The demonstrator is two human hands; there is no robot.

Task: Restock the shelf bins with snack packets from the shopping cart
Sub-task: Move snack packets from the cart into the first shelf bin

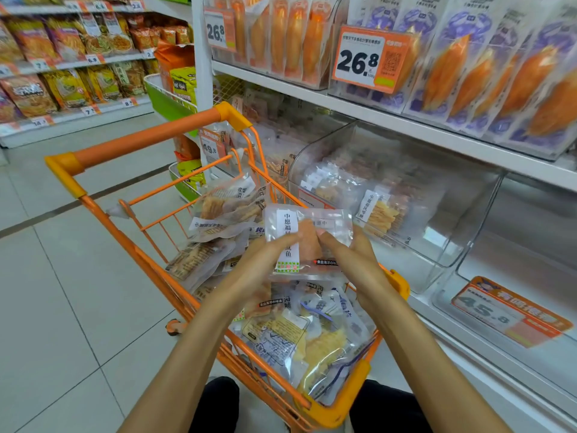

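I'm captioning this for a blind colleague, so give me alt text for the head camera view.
Both hands, left hand and right hand, hold one clear snack packet above an orange shopping cart full of similar packets. To the right, a clear shelf bin is partly filled, below a shelf of orange-and-purple packets priced 26.8.

Both hands cover the lower middle of the clear, white-labelled snack packet (pixel 307 232); beyond them, the orange price tag (pixel 509 314) behind the clear plastic bin front is blurred.
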